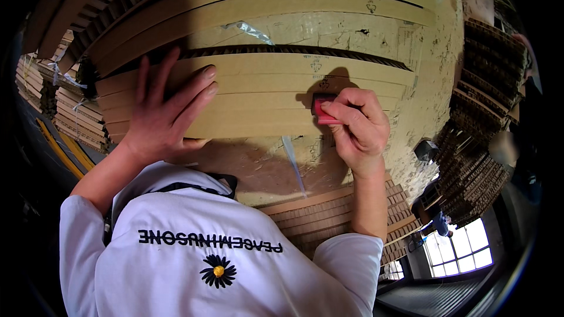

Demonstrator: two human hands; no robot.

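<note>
Several long brown cardboard strips [252,108] lie side by side in front of me, with small dark printed marks near their right ends. My left hand [164,111] rests on the left part of these strips, fingers spread and holding nothing. Near their right end, my right hand [363,132] pinches a small red block, which looks like a hand stamp [323,107]. The block is on or just above the nearer strips; its underside is hidden. A dark printed mark [324,83] shows just beyond it.
More cardboard strips [264,1] lie farther back on the worn, stained work surface [432,64]. Clear plastic bands [292,164] lie on it. A small black object [426,150] sits at right. Cardboard stacks [487,76] stand at right, with others [79,114] at left.
</note>
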